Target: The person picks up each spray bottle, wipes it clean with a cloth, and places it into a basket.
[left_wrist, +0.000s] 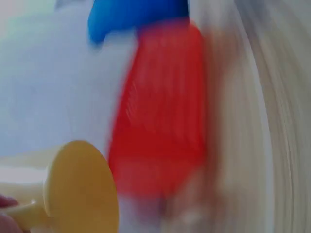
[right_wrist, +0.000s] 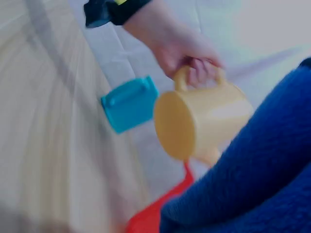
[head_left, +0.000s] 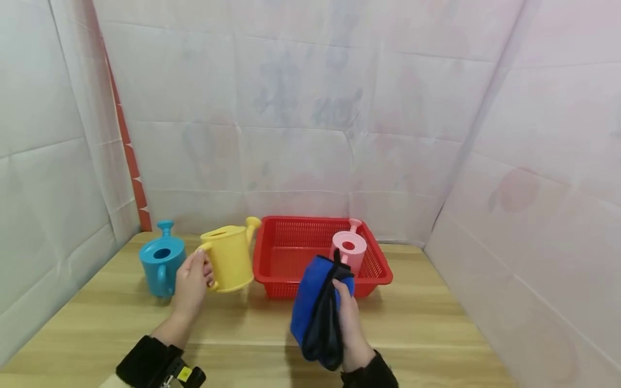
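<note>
White sheeting [head_left: 301, 91] backs a wooden table [head_left: 252, 350]; left hand [head_left: 193, 275], fingers curled round the handle, holds the tilted yellow can [head_left: 232, 261], right hand [head_left: 350, 318] grips a blue cloth [head_left: 306, 302]; its two-o'clock spout [head_left: 251, 227] might, being so near, snag the red basket [head_left: 276, 281], cloth obstructing the front, blue can [head_left: 162, 252] at nine, pink can [head_left: 358, 247] inside at three.

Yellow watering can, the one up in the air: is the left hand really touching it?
Touching. The right wrist view shows it plainly: the left hand grips the handle of the yellow watering can.
</note>
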`<act>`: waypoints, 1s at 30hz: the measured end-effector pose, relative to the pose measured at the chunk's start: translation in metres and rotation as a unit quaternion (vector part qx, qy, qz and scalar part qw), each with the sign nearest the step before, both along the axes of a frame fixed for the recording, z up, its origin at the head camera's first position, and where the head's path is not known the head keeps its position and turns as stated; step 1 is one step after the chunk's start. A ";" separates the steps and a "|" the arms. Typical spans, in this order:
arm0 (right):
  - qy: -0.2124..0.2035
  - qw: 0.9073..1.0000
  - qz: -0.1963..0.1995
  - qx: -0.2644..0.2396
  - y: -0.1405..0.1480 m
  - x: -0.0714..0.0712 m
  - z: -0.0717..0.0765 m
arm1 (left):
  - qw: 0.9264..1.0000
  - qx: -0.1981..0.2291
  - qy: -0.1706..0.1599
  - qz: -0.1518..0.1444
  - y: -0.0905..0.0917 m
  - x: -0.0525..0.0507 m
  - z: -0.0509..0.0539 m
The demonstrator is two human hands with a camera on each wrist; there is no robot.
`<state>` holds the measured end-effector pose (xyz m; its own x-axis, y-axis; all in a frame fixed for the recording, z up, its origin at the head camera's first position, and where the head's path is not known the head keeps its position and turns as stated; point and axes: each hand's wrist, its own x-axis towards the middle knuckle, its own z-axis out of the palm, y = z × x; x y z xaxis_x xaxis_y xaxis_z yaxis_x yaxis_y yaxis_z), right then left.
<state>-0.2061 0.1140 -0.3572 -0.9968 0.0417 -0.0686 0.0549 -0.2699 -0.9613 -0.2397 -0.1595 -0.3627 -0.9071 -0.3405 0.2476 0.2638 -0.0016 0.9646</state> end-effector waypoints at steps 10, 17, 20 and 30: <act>0.504 0.729 -0.107 0.450 -0.070 0.000 0.003 | 0.974 0.173 0.090 -0.113 0.075 0.047 0.035; 0.461 0.779 -0.090 0.416 -0.051 -0.018 0.009 | 0.979 0.151 0.067 -0.121 0.090 0.057 0.028; 0.416 0.842 -0.060 0.337 -0.047 -0.016 0.006 | 0.981 0.138 0.063 -0.124 0.092 0.060 0.026; 0.491 0.715 -0.165 0.469 -0.046 0.000 -0.032 | 0.976 0.164 0.100 -0.101 0.098 0.052 0.030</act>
